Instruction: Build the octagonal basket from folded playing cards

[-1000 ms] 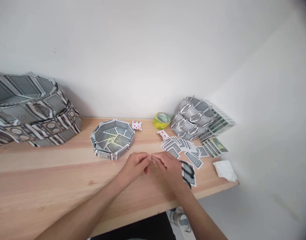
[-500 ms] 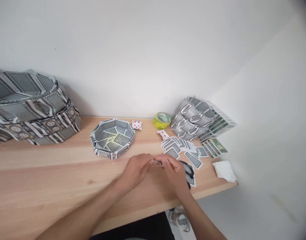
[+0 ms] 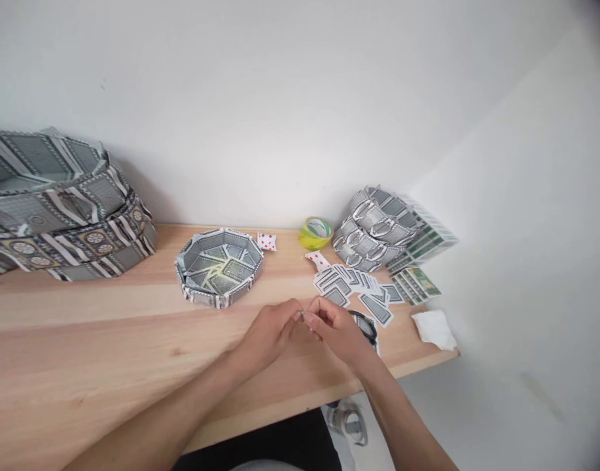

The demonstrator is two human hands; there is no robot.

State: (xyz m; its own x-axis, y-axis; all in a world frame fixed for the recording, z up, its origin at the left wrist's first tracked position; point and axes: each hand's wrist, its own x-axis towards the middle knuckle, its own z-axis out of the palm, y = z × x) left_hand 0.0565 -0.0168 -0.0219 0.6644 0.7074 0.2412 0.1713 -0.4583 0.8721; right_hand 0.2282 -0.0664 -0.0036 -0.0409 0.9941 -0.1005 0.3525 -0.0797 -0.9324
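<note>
Above the wooden table (image 3: 133, 340), my left hand (image 3: 275, 327) and my right hand (image 3: 332, 327) meet almost fingertip to fingertip. Both are closed in a pinch on a small grey piece (image 3: 302, 313) that looks like a folded playing card; fingers hide most of it. Just right of my right hand, black looped handles, apparently of scissors (image 3: 371, 330), lie on a card and are partly covered by the hand. Beyond it, loose playing cards (image 3: 349, 281) with grey backs are spread face down. A shallow many-sided tray (image 3: 221, 299) made of cards stands beyond my left hand.
A large card basket (image 3: 98, 219) stands at the left. Along the wall are a folded red-diamond card (image 3: 267, 242), a yellow tape roll (image 3: 315, 234) and a smaller card basket (image 3: 373, 239). Green printed sheets (image 3: 415, 284) and a white packet (image 3: 434, 329) lie near the right edge.
My right hand has turned slightly and its fingertips have come closer to the left ones. Less of the grey piece shows between them. The view has shifted a little.
</note>
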